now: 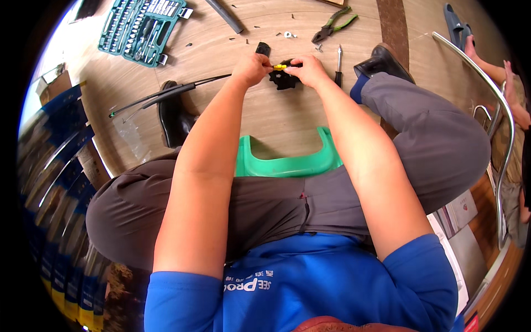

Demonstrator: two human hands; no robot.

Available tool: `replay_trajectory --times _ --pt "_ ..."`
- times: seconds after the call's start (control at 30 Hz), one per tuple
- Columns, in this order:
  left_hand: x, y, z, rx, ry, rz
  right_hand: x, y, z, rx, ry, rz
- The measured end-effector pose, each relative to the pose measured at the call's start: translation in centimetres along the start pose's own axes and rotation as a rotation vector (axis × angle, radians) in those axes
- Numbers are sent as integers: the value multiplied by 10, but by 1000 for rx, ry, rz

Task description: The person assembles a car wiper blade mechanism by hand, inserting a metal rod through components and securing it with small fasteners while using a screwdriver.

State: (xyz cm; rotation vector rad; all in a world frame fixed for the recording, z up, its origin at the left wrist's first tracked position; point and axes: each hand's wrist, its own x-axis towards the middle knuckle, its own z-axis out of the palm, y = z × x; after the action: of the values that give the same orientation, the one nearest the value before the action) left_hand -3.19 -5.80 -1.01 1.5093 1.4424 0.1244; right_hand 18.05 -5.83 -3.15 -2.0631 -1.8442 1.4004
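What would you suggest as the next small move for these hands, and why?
I would probably steady the small yellow piece with the left hand before easing it with the right hand: it sits between the fingertips of both, and the irregular black part is right by them, so a slip could knock it.

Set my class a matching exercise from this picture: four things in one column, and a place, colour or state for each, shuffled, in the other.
Things
1. Tool case
2. Pliers
3. Screwdriver
4. Small yellow piece

Descriptions
A. Black handle, with the shaft pointing toward the top of the picture
B. Between the fingertips of the left hand and the right hand
C. Lying open at the upper left
D. Green handles

Right pairs: 1-C, 2-D, 3-A, 4-B.
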Motion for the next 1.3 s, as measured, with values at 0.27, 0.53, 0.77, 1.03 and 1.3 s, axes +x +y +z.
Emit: replay_trajectory --times 0.27,0.53,0.77,1.03,1.3 --pt "-9 1 -2 75 56 24 -5 -13 -4 92 -68 25" --pt "-9 1 -2 112 47 32 2 -11 4 65 -83 56" --pt "-10 1 -1 112 53 8 -1 -13 3 68 -63 40" --pt "-15 4 0 114 62 13 -9 -15 3 92 -24 -35" --pt "-17 6 6 222 114 77 -23 -25 -1 -129 69 -65"
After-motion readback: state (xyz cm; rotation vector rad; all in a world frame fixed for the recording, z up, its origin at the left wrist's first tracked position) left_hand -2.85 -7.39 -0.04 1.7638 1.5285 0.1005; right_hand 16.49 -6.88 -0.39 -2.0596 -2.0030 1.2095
